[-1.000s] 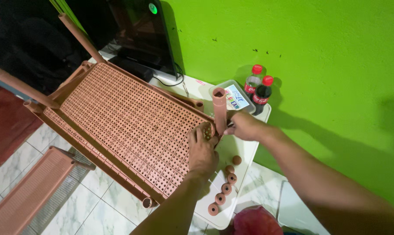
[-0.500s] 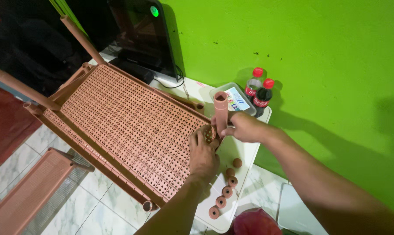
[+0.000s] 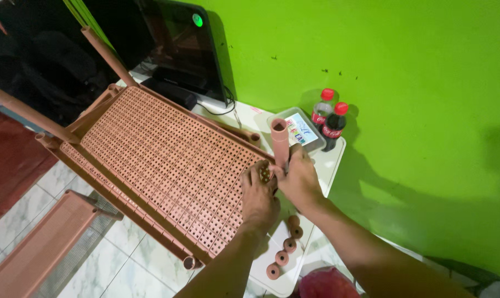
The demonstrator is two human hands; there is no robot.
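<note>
While the brown perforated plastic shelf panel lies tilted across the white surface, both hands work at its near right corner. The right hand is closed around the lower end of a short brown plastic tube, which stands upright at the corner socket. The left hand rests on the panel edge just beside it, fingers curled against the corner; whether they pinch anything I cannot tell.

To seat the tube well, it looks best to keep it plumb over the socket, brace the panel firmly with the left hand so the frame does not rock, and press straight down rather than twisting at an angle, since a skewed push could jam the joint.

A row of small brown ring-shaped connectors lies on the surface near the forearms, and two dark soft-drink bottles with red caps stand against the green wall, beside a dark monitor.

Compared with a second ago, the left hand has slid closer to the tube and the two hands now touch; the tube, panel and bottles sit much as they did.
</note>
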